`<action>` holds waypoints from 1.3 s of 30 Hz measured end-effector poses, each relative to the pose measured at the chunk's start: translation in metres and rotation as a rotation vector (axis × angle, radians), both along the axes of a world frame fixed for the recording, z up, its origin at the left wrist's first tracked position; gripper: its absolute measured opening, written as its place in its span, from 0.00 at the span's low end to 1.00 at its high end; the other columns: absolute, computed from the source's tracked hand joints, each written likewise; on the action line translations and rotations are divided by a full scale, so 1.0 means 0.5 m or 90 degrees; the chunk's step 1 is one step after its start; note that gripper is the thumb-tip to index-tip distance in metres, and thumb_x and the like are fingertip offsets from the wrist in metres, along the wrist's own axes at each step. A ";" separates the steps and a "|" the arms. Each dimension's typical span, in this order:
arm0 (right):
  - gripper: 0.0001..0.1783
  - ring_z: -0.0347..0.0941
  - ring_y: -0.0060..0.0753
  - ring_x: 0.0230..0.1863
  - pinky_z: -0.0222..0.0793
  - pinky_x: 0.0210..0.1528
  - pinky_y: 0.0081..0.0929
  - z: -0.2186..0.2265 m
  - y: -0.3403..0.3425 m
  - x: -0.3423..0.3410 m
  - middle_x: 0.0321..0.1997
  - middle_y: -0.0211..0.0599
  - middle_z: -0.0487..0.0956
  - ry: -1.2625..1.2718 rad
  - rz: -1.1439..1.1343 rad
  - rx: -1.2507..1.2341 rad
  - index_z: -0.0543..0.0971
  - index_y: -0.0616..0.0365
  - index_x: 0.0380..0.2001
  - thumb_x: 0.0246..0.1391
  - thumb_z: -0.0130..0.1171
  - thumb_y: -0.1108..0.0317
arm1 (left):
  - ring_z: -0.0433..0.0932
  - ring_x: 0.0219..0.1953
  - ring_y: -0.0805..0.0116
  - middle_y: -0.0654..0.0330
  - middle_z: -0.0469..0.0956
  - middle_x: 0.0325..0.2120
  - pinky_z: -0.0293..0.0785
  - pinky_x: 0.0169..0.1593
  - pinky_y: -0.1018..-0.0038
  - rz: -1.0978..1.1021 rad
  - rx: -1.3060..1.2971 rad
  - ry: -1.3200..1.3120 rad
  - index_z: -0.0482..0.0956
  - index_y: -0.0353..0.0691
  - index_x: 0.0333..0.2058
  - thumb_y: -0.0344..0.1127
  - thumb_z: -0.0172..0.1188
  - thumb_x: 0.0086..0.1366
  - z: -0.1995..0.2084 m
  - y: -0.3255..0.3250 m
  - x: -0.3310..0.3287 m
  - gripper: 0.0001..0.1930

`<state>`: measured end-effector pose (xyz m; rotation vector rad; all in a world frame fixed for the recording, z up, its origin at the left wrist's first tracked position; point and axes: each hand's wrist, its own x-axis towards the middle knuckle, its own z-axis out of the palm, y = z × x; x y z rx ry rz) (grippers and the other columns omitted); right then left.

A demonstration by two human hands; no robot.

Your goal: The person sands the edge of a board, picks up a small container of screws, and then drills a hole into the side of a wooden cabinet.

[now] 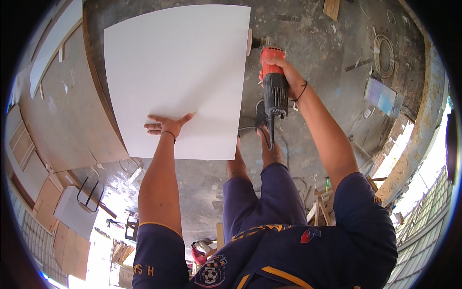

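Note:
A large white panel [178, 67] lies before me, its right edge nearly straight. My left hand [171, 126] rests flat on it near its front edge, fingers and thumb spread. In my right hand [286, 77] is a red and black angle grinder [275, 86], gripped around its red body. The grinder's round disc [249, 42] stands edge-on against the panel's right edge, close to the far corner; whether it touches cannot be told. A black cord [271, 132] hangs from the grinder's rear end toward my legs.
Wooden boards [72, 106] lean along the left side. On the concrete floor [327, 72] at right are a coiled cable [384, 55] and a bluish flat sheet [380, 96]. A wood scrap [331, 8] lies at the far side. A wooden stand [320, 207] is beside my right leg.

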<state>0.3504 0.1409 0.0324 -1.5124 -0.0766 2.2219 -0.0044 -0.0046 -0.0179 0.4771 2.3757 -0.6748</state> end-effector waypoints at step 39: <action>0.28 0.77 0.33 0.34 0.77 0.31 0.28 -0.008 -0.082 -0.004 0.33 0.41 0.75 0.033 0.002 0.021 0.69 0.60 0.40 0.41 0.67 0.55 | 0.22 0.66 0.37 0.35 0.18 0.62 0.36 0.65 0.46 0.004 0.027 0.025 0.17 0.40 0.62 0.82 0.62 0.17 -0.030 -0.012 -0.025 0.85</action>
